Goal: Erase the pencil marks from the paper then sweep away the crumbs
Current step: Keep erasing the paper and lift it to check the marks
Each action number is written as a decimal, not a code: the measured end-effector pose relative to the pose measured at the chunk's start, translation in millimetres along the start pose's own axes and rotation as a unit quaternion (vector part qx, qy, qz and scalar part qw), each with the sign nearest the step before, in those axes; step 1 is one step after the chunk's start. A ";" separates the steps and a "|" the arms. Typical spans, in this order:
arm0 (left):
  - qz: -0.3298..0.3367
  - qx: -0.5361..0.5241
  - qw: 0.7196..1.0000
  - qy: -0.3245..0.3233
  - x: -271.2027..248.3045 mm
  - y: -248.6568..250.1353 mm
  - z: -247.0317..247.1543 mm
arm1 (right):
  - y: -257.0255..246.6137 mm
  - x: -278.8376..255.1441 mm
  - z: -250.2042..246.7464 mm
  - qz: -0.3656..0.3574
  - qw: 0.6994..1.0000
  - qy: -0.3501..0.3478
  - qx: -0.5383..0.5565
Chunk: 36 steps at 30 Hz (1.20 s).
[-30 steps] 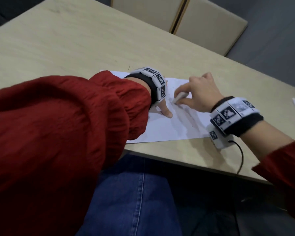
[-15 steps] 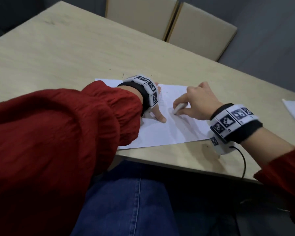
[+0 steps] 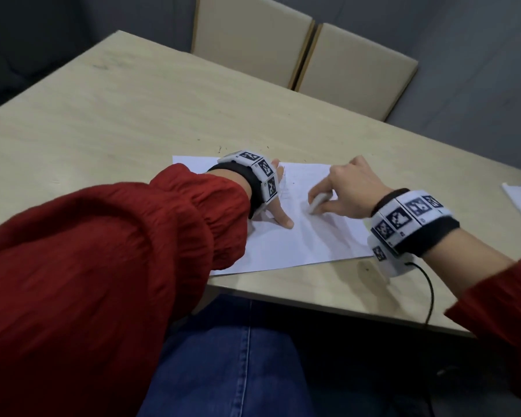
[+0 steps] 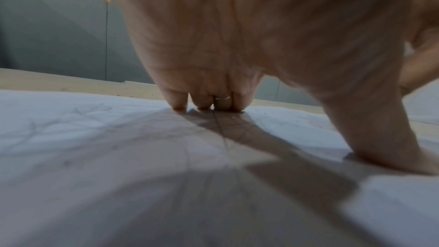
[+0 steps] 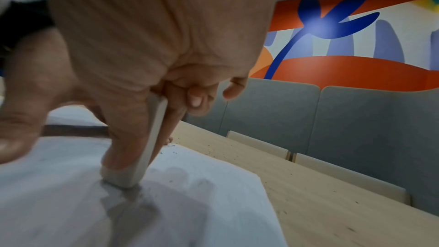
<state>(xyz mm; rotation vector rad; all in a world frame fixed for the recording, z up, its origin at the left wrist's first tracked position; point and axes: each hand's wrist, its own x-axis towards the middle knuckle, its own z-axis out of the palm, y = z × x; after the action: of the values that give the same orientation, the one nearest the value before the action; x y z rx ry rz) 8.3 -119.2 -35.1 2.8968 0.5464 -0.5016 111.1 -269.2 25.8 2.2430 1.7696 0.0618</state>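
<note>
Paper (image 3: 283, 245) white, faint pencil marks (image 4: 42, 129); R hand (image 3: 352, 191) pinching eraser (image 5: 154, 147), L hand (image 3: 278, 206) flat.

One bench (image 3: 133, 121), two chairs (image 3: 253, 40), one sheet of paper (image 3: 283, 248), one eraser (image 3: 317, 203), two hands (image 3: 355, 188), and one ring (image 4: 222, 97).

Dim, soft overhead light; both wrist views are blurred close up, with grey hand shadows across the white paper sheet (image 4: 95, 157) and wide-angle bending at the edges.
</note>
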 end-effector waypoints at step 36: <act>-0.059 -0.093 0.991 0.076 -9.7 -30.2 -35.0 | 28.8 -1.8 16.6 0.289 0.913 -0.092 0.273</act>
<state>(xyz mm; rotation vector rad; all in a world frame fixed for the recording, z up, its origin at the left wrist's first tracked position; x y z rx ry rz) -1.3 -87.3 -1.6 2.7497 0.7459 -0.2320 141.4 -280.1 17.3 2.9753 1.0519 -0.5733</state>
